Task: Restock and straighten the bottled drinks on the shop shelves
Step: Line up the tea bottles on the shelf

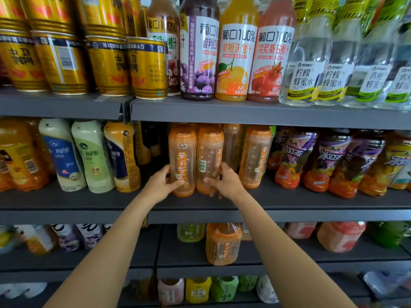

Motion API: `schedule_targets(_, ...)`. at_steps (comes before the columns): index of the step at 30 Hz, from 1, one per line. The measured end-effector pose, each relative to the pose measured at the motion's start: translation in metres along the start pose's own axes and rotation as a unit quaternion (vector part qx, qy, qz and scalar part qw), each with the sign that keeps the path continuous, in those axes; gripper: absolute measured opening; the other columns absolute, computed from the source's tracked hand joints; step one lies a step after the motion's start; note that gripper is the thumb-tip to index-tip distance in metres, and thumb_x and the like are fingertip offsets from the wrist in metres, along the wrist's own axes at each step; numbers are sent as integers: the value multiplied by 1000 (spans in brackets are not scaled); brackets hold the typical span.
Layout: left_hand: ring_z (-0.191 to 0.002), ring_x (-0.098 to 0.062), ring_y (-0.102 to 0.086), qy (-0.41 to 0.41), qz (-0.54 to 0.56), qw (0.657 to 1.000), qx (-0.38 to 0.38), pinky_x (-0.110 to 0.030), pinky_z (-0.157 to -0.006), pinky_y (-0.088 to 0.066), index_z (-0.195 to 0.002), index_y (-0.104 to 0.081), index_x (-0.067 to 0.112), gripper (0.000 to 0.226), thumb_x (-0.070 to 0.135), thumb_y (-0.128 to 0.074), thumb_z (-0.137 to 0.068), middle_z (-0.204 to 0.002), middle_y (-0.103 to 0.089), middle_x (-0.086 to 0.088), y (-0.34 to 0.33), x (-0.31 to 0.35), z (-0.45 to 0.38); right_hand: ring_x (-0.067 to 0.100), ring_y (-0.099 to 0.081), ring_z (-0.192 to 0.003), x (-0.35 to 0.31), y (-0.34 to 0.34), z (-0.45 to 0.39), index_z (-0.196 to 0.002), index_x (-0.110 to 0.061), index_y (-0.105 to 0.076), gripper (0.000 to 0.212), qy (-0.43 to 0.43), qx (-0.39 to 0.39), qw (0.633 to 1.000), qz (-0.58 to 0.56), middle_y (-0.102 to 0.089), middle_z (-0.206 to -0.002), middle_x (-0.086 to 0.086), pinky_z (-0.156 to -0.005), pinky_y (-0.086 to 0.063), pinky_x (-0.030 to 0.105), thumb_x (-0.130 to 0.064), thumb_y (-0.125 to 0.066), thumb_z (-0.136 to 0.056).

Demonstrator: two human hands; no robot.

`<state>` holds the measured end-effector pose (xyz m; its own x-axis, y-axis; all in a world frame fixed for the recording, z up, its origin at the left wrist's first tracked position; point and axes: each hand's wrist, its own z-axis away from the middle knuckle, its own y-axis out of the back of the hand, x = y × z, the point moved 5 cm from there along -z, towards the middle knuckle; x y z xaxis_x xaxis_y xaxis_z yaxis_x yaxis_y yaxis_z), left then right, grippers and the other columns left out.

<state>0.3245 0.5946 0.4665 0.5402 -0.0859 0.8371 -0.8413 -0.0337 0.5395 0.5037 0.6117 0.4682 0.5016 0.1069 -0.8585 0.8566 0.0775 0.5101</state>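
Two orange-labelled tea bottles stand side by side at the front of the middle shelf (289, 197). My left hand (160, 182) grips the lower part of the left bottle (182, 152), thumb across its label. My right hand (224, 182) grips the lower part of the right bottle (209, 150), whose barcode faces out. A third orange bottle (255, 155) stands just right of them, and another sits behind in the gap.
Milk-tea bottles (93, 156) stand to the left, purple iced-tea bottles (322, 161) to the right. Gold cans (149, 67) and juice bottles (235, 52) fill the upper shelf. One orange bottle (223, 243) stands on the shelf below, with more drinks around it.
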Motion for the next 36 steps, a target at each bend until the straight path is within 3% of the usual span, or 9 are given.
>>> schedule_targets(5, -126, -24, -46, -13, -26, 998, 48, -35, -103, -37, -142, -29, 16, 61, 20, -59, -89, -136, -50, -6, -8, -1, 5, 13, -61, -53, 1, 5, 6, -112, -20, -43, 34, 6, 2, 1000, 19, -61, -97, -4, -38, -42, 18, -25, -64, -86)
schedule_targets(8, -128, -23, -42, -68, -52, 974, 210, -37, -105, -36, -142, -30, 12, 62, 18, -60, -88, -138, -44, -9, -6, 12, 28, 10, -59, -55, 2, 22, 10, -130, -13, -45, 47, 16, 78, 996, -29, -63, -100, 1, -39, -40, 16, -37, -55, -91)
schedule_targets(10, -120, -23, -46, -126, -54, 938, 319, -36, -99, -41, -133, -41, 8, 50, 14, -60, -87, -129, -46, -11, -9, 28, 52, 11, -61, -58, 5, 38, 5, -139, -12, -38, 48, 10, 153, 988, -32, -65, -96, 7, -51, -45, 18, -34, -44, -97)
schedule_targets(12, -113, -21, -49, -179, -88, 930, 309, -37, -95, -46, -125, -49, 8, 42, 6, -60, -85, -120, -50, -8, -28, 40, 63, 22, -67, -77, 5, 42, -4, -141, -12, -33, 44, 13, 170, 983, 65, -65, -107, 13, -73, -52, 29, -26, -39, -99)
schedule_targets(14, -119, -21, -49, -212, -148, 931, 256, -39, -96, -48, -126, -49, 10, 46, 4, -61, -83, -124, -52, -6, -51, 45, 60, 33, -64, -97, 4, 40, -11, -134, -9, -38, 39, 5, 179, 974, 140, -62, -116, 17, -85, -52, 43, -21, -40, -98)
schedule_targets(19, -140, -18, -25, -114, -185, 955, 203, -30, -110, -29, -146, -18, 11, 67, 22, -54, -91, -150, -27, -5, -75, 45, 40, 36, -51, -119, 4, 40, -28, -137, -4, -30, 52, -53, 181, 972, 142, -49, -132, 17, -96, -43, 45, -22, -52, -93)
schedule_targets(25, -135, -21, -31, -39, -183, 952, 244, -30, -106, -34, -146, -17, 9, 68, 34, -51, -92, -143, -34, -9, -79, 54, 28, 34, -51, -119, 10, 40, -48, -137, -6, -27, 60, -70, 185, 977, 80, -52, -129, 17, -97, -44, 43, -23, -60, -89)
schedule_targets(30, -130, -25, -33, 1, -182, 947, 263, -33, -99, -41, -144, -22, 8, 69, 34, -56, -90, -138, -34, -11, -85, 58, 23, 40, -50, -116, 10, 39, -43, -132, -5, -28, 64, -71, 243, 958, 132, -45, -129, 20, -89, -46, 48, -30, -63, -85)
schedule_targets(36, -122, -32, -42, -8, -228, 935, 270, -39, -91, -48, -141, -30, 4, 70, 27, -65, -84, -130, -42, -17, -89, 55, 21, 35, -50, -119, 18, 42, -49, -134, -8, -33, 65, -65, 197, 970, 129, -46, -130, 17, -92, -46, 44, -33, -66, -83)
